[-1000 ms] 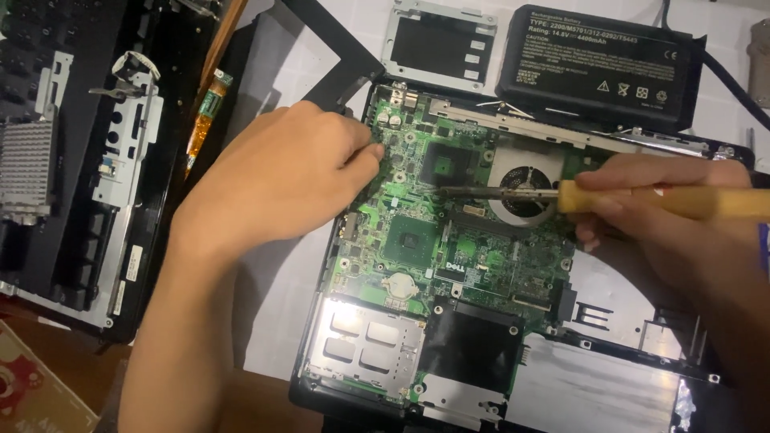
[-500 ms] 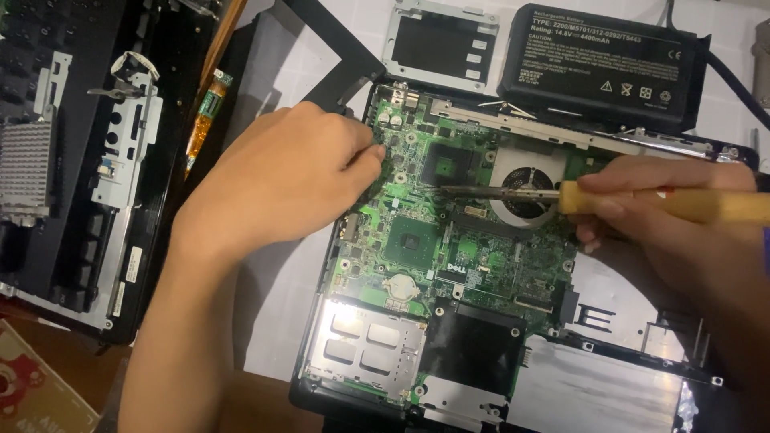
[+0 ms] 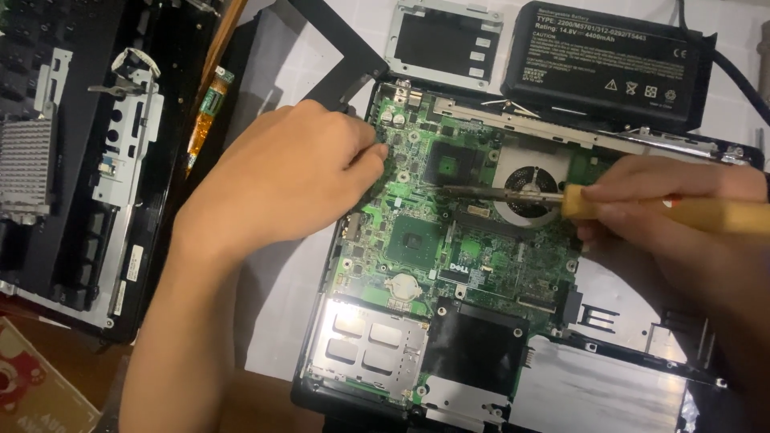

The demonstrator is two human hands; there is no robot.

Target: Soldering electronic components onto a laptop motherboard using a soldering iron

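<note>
The laptop lies opened on the desk, its green board and fan bared, with the battery and a metal caddy already set aside above it. The board itself still sits in the shell. The left hand, fingers curled together, presses its tips on the board's upper left, while the right hand grips a yellow-handled screwdriver, its tip on the board beside the fan.

- I see a green circuit board dotted with black chips
- My screwdriver shows a yellow-orange handle and grey metal shaft
- A black battery pack carries white markings
- A silver fan sits in the board
</note>
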